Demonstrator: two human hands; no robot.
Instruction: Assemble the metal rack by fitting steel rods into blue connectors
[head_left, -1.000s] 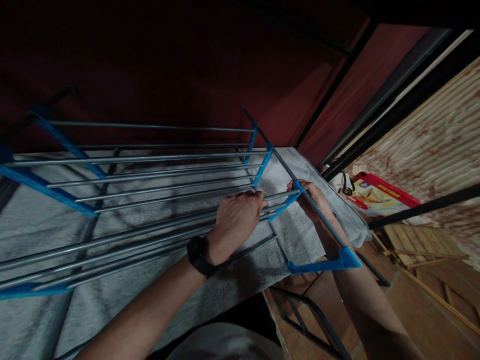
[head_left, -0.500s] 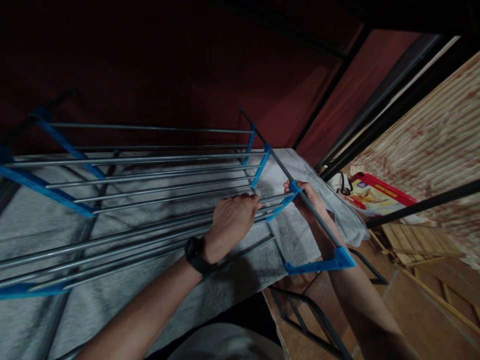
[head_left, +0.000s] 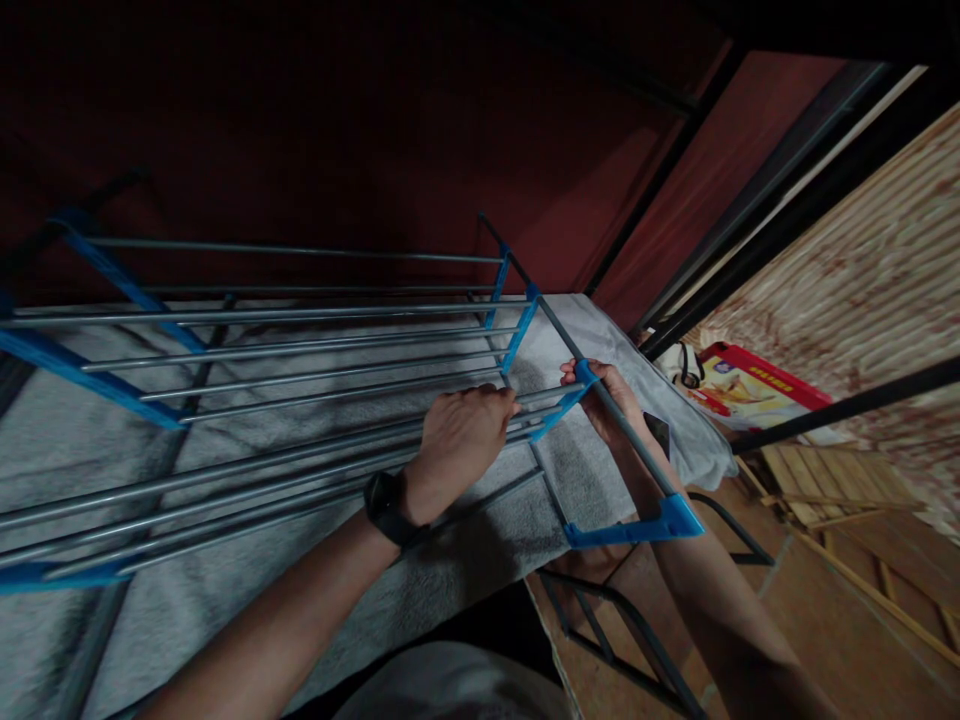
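A rack of grey metal tubes (head_left: 247,470) and blue plastic brackets lies on a grey cloth (head_left: 420,590). My left hand (head_left: 465,430), a black watch (head_left: 390,510) at its wrist, is closed round the upper tube of the near tier, a little left of that tier's right-end bracket (head_left: 559,410). My right hand (head_left: 606,395) grips this bracket where it meets the end post (head_left: 634,440); part of the hand is hidden behind the post. Lower on the same post is another blue bracket (head_left: 645,525), with no tubes in it.
A dark red panel (head_left: 360,130) stands behind the rack. To the right are a red and yellow box (head_left: 765,385), a wooden slatted piece (head_left: 847,485) on the tiled floor and a corrugated wall (head_left: 862,240). A black metal frame (head_left: 615,620) stands below the cloth's near edge.
Both hands keep their grip. The rack and hands appear shifted very slightly to the left, and my right fingers sit a little differently round the bracket.
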